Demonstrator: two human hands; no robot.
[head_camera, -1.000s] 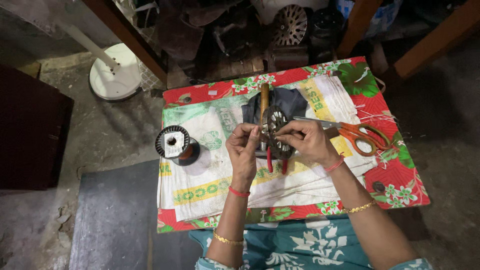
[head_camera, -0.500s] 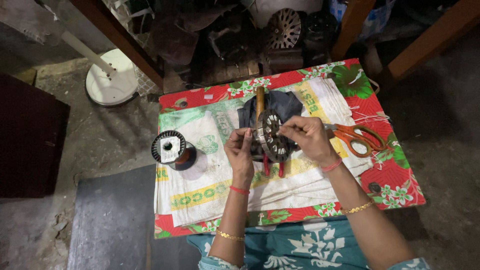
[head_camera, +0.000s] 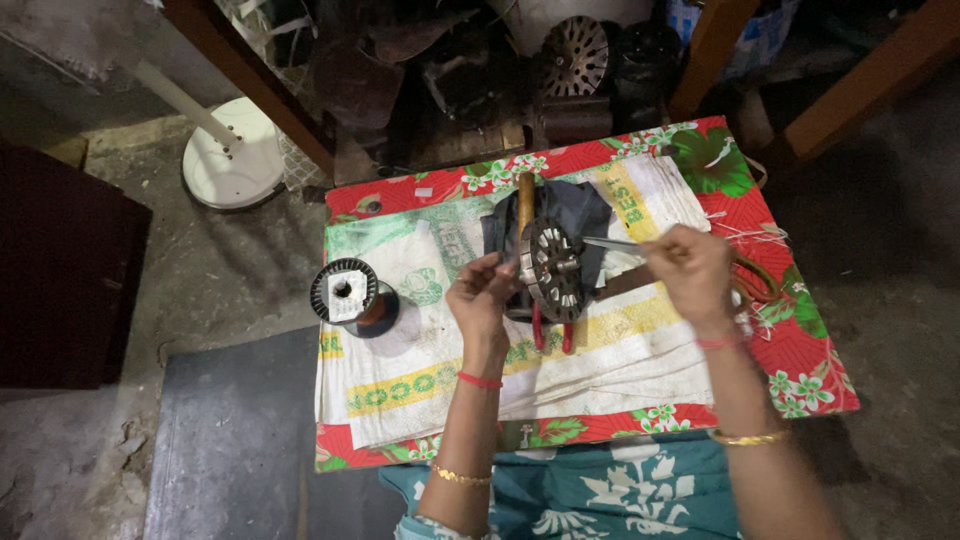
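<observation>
1. Head view looks straight down on a low table (head_camera: 800, 370) covered with a red flowered cloth and a white printed sack (head_camera: 600, 360) spread over it.
2. At the middle of the sack a round slotted metal motor core (head_camera: 552, 268) stands on edge, on a dark cloth (head_camera: 580, 212); its lower edge and whatever props it are hidden.
3. The left hand (head_camera: 482, 300) is at the core's left rim, fingers curled and pinched together against it. Whether anything thin lies between the fingertips is too small to tell.
4. The right hand (head_camera: 695, 272) is to the right of the core, apart from it, closed around a slim metal tool (head_camera: 612, 243) whose tip points towards the core. The grip end of the tool is buried in the fist.
5. Orange-handled scissors (head_camera: 752, 285) lie under and behind the right hand, mostly covered by it.
6. Two red handles (head_camera: 550, 335) stick out below the core; the rest of that tool is hidden beneath it.
7. A wooden handle (head_camera: 525, 195) shows above the core, its lower part out of sight behind it.
8. A spool of copper-coloured wire (head_camera: 345, 292) stands at the sack's left edge, well apart from both hands.
9. Beyond the table lies dark clutter, hard to make out, and a white fan base (head_camera: 235, 165) on the floor at upper left.
</observation>
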